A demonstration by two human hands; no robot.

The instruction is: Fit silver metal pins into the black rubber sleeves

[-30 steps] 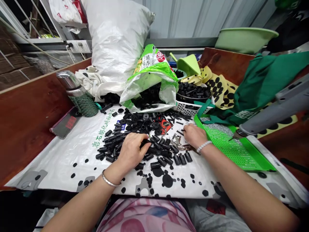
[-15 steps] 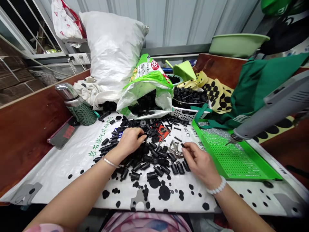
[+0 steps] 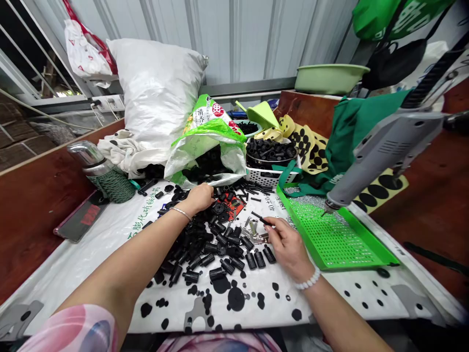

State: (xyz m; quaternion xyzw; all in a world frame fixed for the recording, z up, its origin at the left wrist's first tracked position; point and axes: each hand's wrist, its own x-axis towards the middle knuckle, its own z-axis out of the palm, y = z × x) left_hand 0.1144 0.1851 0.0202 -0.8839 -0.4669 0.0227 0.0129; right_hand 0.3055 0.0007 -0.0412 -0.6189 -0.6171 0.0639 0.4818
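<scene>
My right hand (image 3: 287,242) pinches a thin black ridged strip (image 3: 261,218) between thumb and fingers, above some small metal clips (image 3: 252,226). Farther forward, my left hand (image 3: 200,197) reaches to the back of a pile of black plastic parts, by the mouth of a green and white bag (image 3: 205,132). Its fingers curl downward, and what they hold, if anything, is hidden. Several black cylindrical pieces (image 3: 227,265) lie at the front of the pile. Beneath the pile's right side, a red card (image 3: 234,208) shows in part.
A green perforated tray (image 3: 340,244) lies on the right, with a grey electric screwdriver (image 3: 381,156) hanging above it. A white basket (image 3: 271,176) with black parts stands behind. At the left are a thermos (image 3: 106,176) and a phone (image 3: 82,217). Black discs (image 3: 236,298) dot the front.
My left hand has moved forward across the pile toward the bag. The black strip in my right hand now shows more fully, pointing up-left. The whole view has shifted.
</scene>
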